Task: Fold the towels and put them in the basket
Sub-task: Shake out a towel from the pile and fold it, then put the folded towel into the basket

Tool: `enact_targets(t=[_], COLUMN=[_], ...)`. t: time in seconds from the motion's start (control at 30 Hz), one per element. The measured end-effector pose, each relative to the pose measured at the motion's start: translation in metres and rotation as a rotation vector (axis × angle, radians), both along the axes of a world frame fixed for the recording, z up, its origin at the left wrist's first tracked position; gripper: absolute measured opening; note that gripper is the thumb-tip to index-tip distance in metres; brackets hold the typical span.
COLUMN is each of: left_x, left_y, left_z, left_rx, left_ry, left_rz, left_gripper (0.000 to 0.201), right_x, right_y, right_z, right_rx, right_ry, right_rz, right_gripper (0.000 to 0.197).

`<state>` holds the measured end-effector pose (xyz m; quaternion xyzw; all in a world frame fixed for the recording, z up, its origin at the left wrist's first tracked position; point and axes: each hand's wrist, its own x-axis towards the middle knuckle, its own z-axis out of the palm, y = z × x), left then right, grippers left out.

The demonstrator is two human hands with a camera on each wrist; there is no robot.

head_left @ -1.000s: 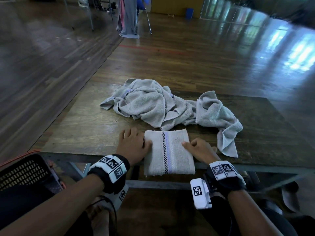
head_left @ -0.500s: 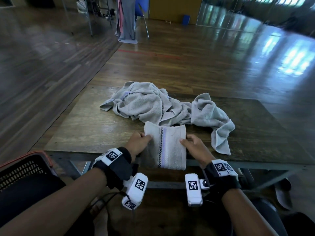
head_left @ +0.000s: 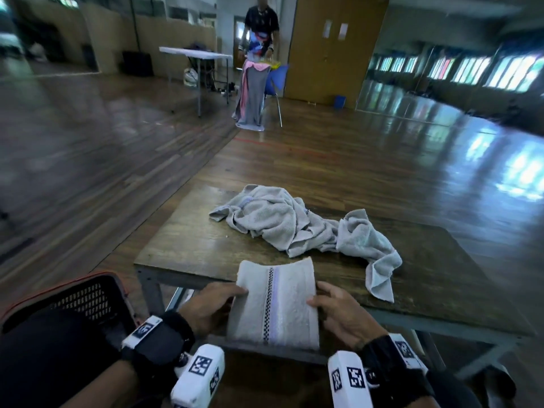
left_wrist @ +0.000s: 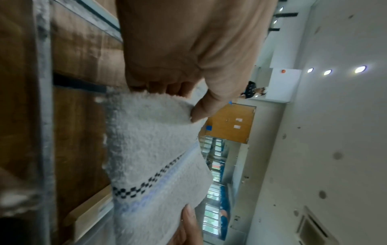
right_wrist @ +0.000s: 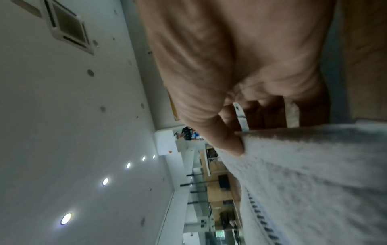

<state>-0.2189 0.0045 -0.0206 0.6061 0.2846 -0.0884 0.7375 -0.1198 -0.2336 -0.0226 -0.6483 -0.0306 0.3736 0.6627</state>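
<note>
A folded grey towel (head_left: pixel 276 304) with a checkered and lilac stripe is lifted off the near edge of the wooden table (head_left: pixel 188 245). My left hand (head_left: pixel 212 307) grips its left side, thumb on top and fingers underneath, as the left wrist view shows on the towel (left_wrist: pixel 155 149). My right hand (head_left: pixel 338 313) grips its right side the same way, the thumb pressed onto the towel (right_wrist: pixel 303 174). A heap of unfolded grey towels (head_left: pixel 294 225) lies on the table behind. A black mesh basket (head_left: pixel 85 298) with an orange rim stands low at the left.
The table's metal frame (head_left: pixel 441 325) runs under the near edge. Far across the wooden floor a person (head_left: pixel 260 28) stands at a chair (head_left: pixel 273 83) draped with cloth, beside a white folding table (head_left: pixel 194 53).
Both hands went from pressing flat beside the folded towel to gripping its sides and lifting it off the table toward me. The head view has tilted up.
</note>
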Motion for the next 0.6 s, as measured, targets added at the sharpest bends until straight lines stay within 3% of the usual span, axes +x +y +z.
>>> enact_targets(t=[0.17, 0.33, 0.43, 0.6], left_x=[-0.017, -0.049, -0.077, -0.119], left_y=[0.023, 0.053, 0.072, 0.110], left_z=[0.059, 0.108, 0.123, 0.121], left_rx=[-0.051, 0.059, 0.120, 0.117], left_ry=[-0.223, -0.331, -0.367, -0.369], left_rz=[0.059, 0.211, 0.319, 0.473], left_gripper=[0.020, 0.024, 0.030, 0.020], right_x=[-0.004, 0.003, 0.003, -0.010], right_y=[0.029, 0.082, 0.125, 0.201], right_z=[0.063, 0.111, 0.127, 0.119], right_rx=[0.108, 0.126, 0.142, 0.155], right_ry=[-0.111, -0.271, -0.334, -0.358], right_rz=[0.139, 0.285, 0.396, 0.529], right_gripper=[0.040, 0.026, 0.023, 0.030])
